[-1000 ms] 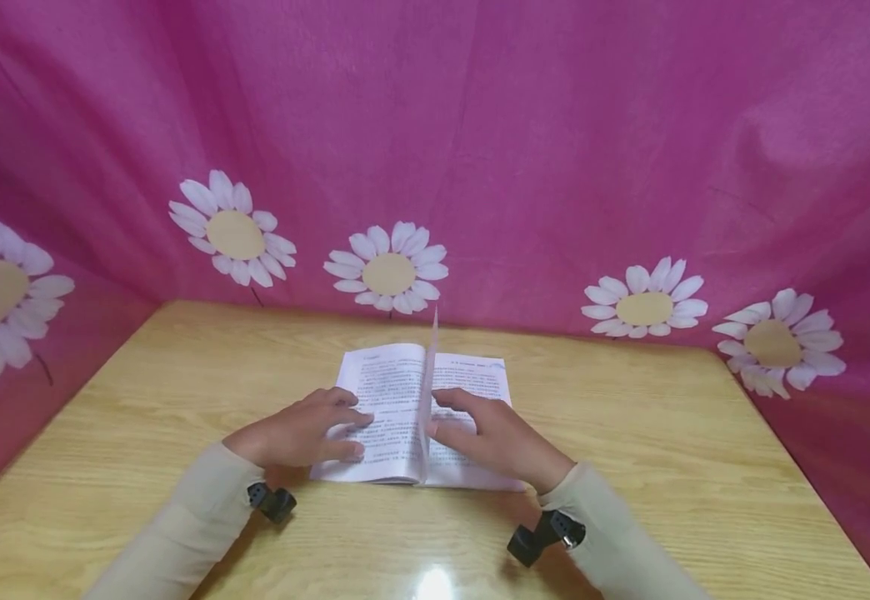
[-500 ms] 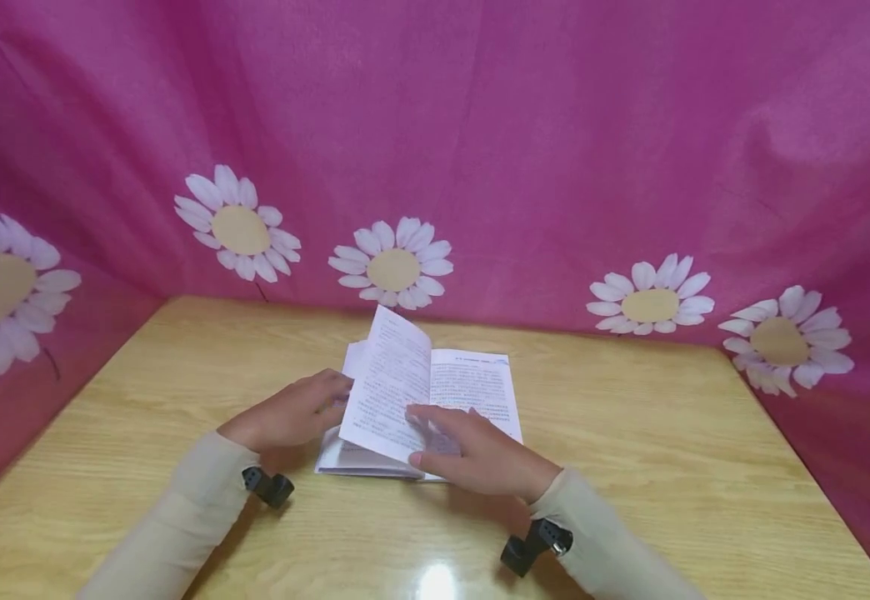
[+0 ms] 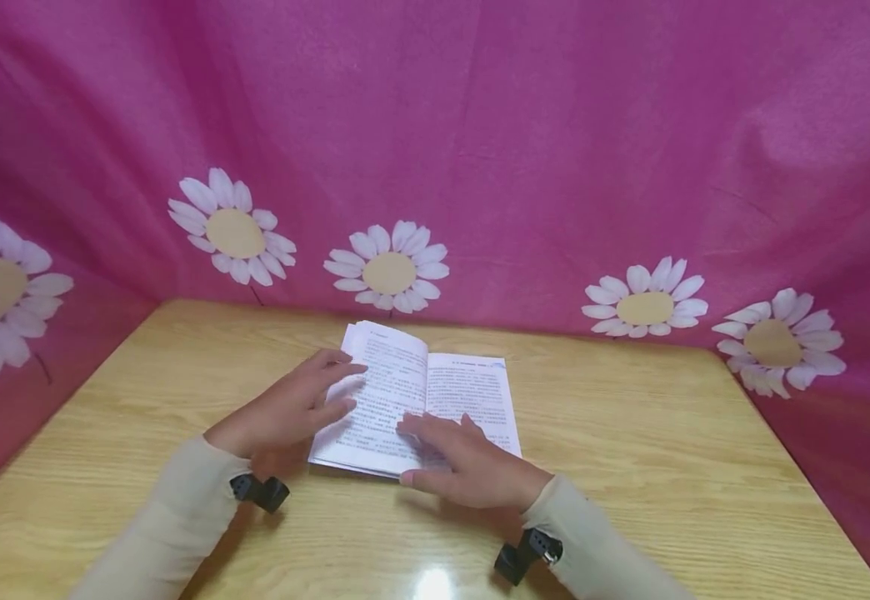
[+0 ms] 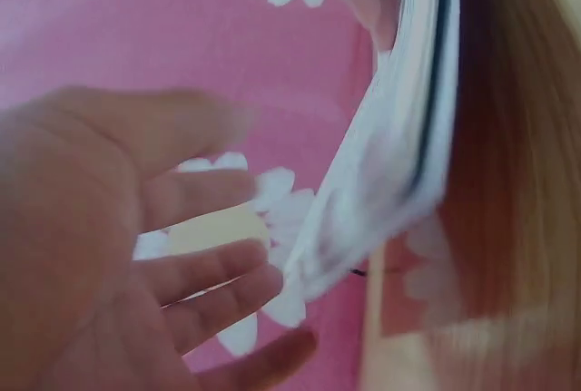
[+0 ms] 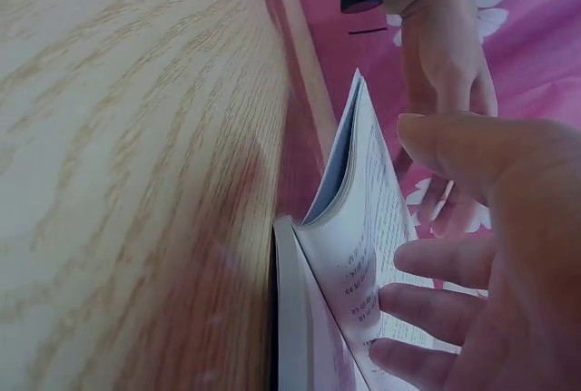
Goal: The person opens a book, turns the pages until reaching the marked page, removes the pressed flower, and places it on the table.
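Observation:
A book [image 3: 390,367] with printed white pages lies spread on the wooden table, its left-hand pages bowed up slightly. Over the outer left edge of the left page is my left hand [image 3: 292,404], fingers loosely extended. In the left wrist view that hand [image 4: 172,237] shows spread fingers beside the page edges, pinching nothing. My right hand [image 3: 472,462] lies across the lower middle of the book, near the spine, fingers extended and thumb at the bottom edge. Seen from the right wrist, its fingertips [image 5: 395,296] are right at the printed page. It hides the lower right page.
The wooden table [image 3: 630,467] extends around the book. Behind and beside it hangs a pink curtain [image 3: 517,167] printed with white daisies. Black wrist cameras are strapped on both sleeves, the left camera [image 3: 258,492] and the right camera [image 3: 528,554].
A page that stood upright at the spine has swung left and now lies over the left side. My right hand followed it leftward and lower; my left hand drew back to the outer edge.

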The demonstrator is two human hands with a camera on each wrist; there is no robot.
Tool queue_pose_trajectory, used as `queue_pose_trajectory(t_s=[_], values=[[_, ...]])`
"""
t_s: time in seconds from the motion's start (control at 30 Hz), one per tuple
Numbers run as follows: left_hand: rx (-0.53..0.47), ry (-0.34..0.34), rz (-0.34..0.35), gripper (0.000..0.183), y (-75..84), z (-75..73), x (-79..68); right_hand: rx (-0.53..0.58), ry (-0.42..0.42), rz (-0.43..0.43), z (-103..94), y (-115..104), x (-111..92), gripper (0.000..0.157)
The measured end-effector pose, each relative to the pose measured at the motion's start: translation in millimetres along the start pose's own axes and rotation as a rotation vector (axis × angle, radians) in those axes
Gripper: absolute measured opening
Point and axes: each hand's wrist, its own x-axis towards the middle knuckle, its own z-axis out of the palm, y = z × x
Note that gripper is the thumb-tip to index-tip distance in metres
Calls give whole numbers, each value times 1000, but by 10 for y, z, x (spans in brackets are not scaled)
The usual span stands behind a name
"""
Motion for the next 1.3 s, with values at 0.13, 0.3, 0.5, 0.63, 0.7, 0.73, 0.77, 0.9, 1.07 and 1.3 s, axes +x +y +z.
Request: queue_pose_trajectory(t_s=[0.13,0.3,0.5,0.63,0.7,0.73,0.77,0.9,1.07,1.3], values=[[54,-107,14,68,19,65,-15,-16,2,-4,-7,-9,2,71],[68,-214,-19,72,-27,167,-6,-28,-1,-10,-6,15,-3,71],[113,-256,-99,66,-41,205,-7,-49,20,27,-83,56,-17,72],[136,-260,-121,63,-29,193,-6,-114,57,136,-208,121,-47,78],[152,-265,-119,61,-23,196,-8,-140,60,206,-277,182,-73,82],[159,-267,-118,60,-23,200,-7,-150,57,240,-314,217,-89,84],[164,-267,-119,60,-21,202,-4,-156,53,275,-349,250,-104,87],[178,-262,-118,59,-10,204,2,-157,56,366,-461,374,-119,97],[181,-262,-123,59,-26,219,8,-130,45,407,-487,466,-116,107],[187,-262,-117,60,-28,228,-6,-124,12,400,-452,534,-157,112]])
